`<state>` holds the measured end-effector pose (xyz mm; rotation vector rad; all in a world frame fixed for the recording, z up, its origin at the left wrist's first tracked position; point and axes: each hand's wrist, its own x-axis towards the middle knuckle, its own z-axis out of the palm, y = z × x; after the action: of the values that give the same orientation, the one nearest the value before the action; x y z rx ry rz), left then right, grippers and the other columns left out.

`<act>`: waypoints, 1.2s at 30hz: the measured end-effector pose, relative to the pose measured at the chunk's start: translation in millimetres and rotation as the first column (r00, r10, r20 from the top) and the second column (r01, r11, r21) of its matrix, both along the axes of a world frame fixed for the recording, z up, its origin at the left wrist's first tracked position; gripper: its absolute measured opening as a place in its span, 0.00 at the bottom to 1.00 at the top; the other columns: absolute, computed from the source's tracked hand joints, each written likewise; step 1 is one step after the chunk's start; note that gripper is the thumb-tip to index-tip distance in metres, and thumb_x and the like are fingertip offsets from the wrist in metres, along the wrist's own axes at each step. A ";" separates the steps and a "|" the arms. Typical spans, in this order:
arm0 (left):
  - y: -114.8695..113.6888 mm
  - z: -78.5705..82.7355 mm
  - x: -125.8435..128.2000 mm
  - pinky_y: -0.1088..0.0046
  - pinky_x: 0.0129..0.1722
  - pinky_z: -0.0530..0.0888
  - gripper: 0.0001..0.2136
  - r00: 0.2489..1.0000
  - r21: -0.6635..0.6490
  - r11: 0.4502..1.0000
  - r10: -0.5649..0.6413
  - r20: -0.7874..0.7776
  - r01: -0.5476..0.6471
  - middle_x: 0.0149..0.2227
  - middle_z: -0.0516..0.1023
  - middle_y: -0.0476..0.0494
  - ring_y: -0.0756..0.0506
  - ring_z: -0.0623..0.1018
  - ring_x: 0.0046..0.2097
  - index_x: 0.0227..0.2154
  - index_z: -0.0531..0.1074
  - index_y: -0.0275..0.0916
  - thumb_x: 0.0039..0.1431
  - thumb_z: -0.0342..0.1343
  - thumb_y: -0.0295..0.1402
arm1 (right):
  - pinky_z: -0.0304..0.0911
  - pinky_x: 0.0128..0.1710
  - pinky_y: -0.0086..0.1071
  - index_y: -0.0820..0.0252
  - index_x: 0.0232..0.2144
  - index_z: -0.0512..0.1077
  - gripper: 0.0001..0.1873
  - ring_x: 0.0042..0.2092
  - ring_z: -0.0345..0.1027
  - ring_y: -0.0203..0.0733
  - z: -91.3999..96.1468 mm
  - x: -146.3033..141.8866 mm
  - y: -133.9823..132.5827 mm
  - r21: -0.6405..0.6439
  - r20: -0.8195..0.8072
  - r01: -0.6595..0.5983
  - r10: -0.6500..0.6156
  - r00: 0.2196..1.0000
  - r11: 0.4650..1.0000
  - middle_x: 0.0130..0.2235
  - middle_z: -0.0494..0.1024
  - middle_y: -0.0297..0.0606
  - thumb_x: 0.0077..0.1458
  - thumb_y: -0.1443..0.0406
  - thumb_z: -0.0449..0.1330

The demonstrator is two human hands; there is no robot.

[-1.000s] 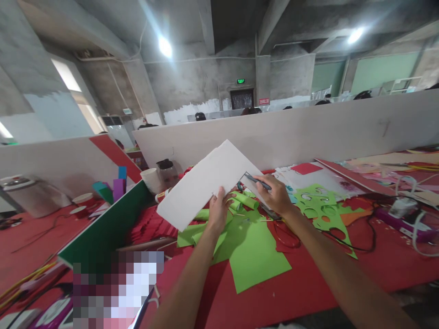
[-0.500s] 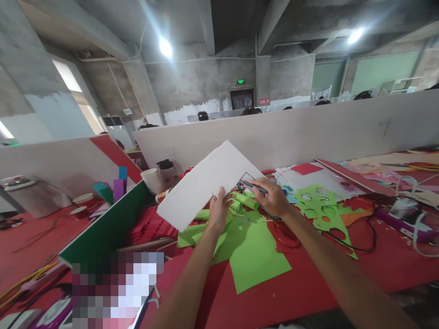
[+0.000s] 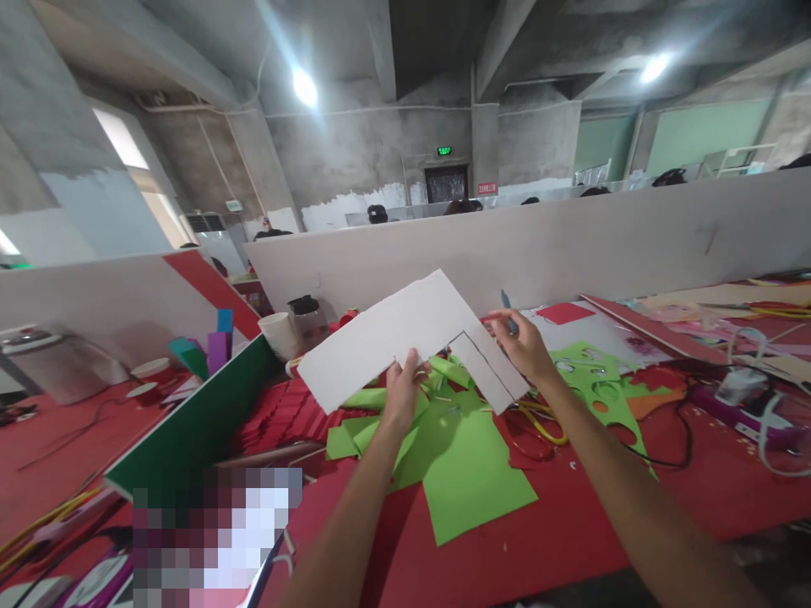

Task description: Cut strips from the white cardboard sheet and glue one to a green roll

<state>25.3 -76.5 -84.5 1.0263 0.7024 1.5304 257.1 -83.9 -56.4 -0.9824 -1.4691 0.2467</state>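
Observation:
A white L-shaped board (image 3: 380, 342) is held up over the table, with a dark angled line (image 3: 485, 361) drawn near its inner corner and along its right arm. My left hand (image 3: 404, 384) is closed on the board's lower edge, thumb on the front. My right hand (image 3: 523, 346) is by the board's right edge, closed around a dark pen (image 3: 507, 308) that points upward, off the surface. Whether its fingertips touch the board, I cannot tell. Beneath lie green sheets (image 3: 478, 473) and rolled green pieces (image 3: 453, 371).
Yellow-handled scissors (image 3: 545, 422) lie under the right forearm. A green sheet with cut holes (image 3: 599, 388) and a purple power strip (image 3: 748, 414) are on the right. A green panel (image 3: 190, 422), paper cups (image 3: 279, 333) and a dark-lidded jug (image 3: 308, 319) stand left. A white partition (image 3: 570, 245) runs behind.
The pen has left the board and turned upward as my right hand moved up and right. The board has shifted slightly right, showing the drawn line and its right arm.

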 end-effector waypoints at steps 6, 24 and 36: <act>3.9 -3.7 -2.7 0.76 0.28 0.66 0.19 0.993 0.047 0.998 0.054 -0.104 -0.049 0.23 0.69 0.50 0.53 0.68 0.25 0.24 0.68 0.36 0.53 0.62 0.49 | 0.62 0.24 0.29 0.55 0.34 0.64 0.19 0.26 0.66 0.37 -9.4 -2.6 7.2 -0.203 -0.258 -0.293 0.238 0.937 0.934 0.28 0.73 0.30 0.46 0.55 0.68; -2.5 -27.5 -3.1 0.67 0.36 0.69 0.08 0.408 0.429 0.746 0.229 -0.884 0.509 0.31 0.80 0.40 0.40 0.76 0.33 0.33 0.80 0.43 0.48 0.61 0.28 | 0.55 0.26 0.32 0.55 0.34 0.64 0.09 0.25 0.55 0.36 -28.6 37.3 35.4 0.021 -0.135 0.252 -0.247 0.959 0.967 0.26 0.62 0.26 0.50 0.62 0.59; -1.3 -28.6 -3.3 0.69 0.33 0.68 0.06 0.447 0.427 0.784 0.216 -0.868 0.450 0.30 0.77 0.41 0.42 0.75 0.31 0.34 0.78 0.42 0.54 0.59 0.32 | 0.65 0.36 0.36 0.56 0.41 0.64 0.12 0.36 0.66 0.41 -32.3 29.2 34.4 0.166 -0.080 0.303 -0.293 0.953 0.938 0.38 0.70 0.37 0.54 0.62 0.57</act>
<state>22.0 -77.8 -113.0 2.4669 0.7930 0.9504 286.3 -49.4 -88.7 -1.0296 -1.2489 -0.0771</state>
